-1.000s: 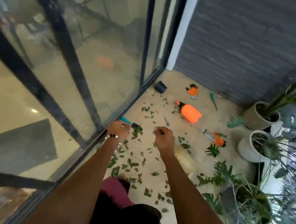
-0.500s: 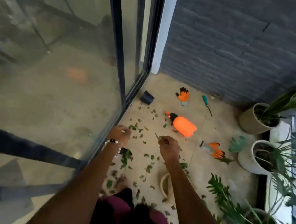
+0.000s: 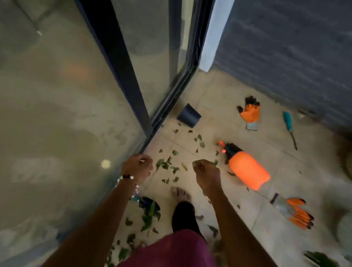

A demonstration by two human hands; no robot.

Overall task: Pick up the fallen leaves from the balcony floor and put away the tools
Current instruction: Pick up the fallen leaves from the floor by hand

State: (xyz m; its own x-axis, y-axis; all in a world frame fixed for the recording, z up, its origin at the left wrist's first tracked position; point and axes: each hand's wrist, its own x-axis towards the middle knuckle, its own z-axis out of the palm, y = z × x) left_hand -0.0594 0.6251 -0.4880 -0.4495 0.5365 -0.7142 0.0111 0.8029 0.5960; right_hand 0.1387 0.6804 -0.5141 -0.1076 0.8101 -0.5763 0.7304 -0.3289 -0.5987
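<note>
The fallen leaves (image 3: 167, 166) are scattered over the balcony floor (image 3: 214, 107), thickest from the centre of the view down toward 6 o'clock, along the foot of the glass door (image 3: 117, 63). Both hands are held out above them. The left hand (image 3: 137, 166) is curled into a fist at about 9 o'clock of the leaf patch; the right hand (image 3: 206, 173) is curled likewise at about 3 o'clock of it. Whether either grip pinches a leaf cannot be told, since the fingers are seen from behind and blurred.

The leaves are judged light, thin and limp; they should be gathered in small bunches or pinched singly at an edge, since they may slide on the smooth tile.

The tools lie further out: an orange spray bottle (image 3: 247, 169) at 2 o'clock of the right hand, probably slippery and best taken by its dark neck; an orange glove (image 3: 250, 111) at 1 o'clock and a second orange glove (image 3: 294, 212) at 4 o'clock, both soft; a teal-handled tool (image 3: 287, 121) near the wall, stiff, to be taken by the handle; a small black pot (image 3: 189, 115) at 12 o'clock, lying tipped.

No brand, label or writing can be read.
</note>
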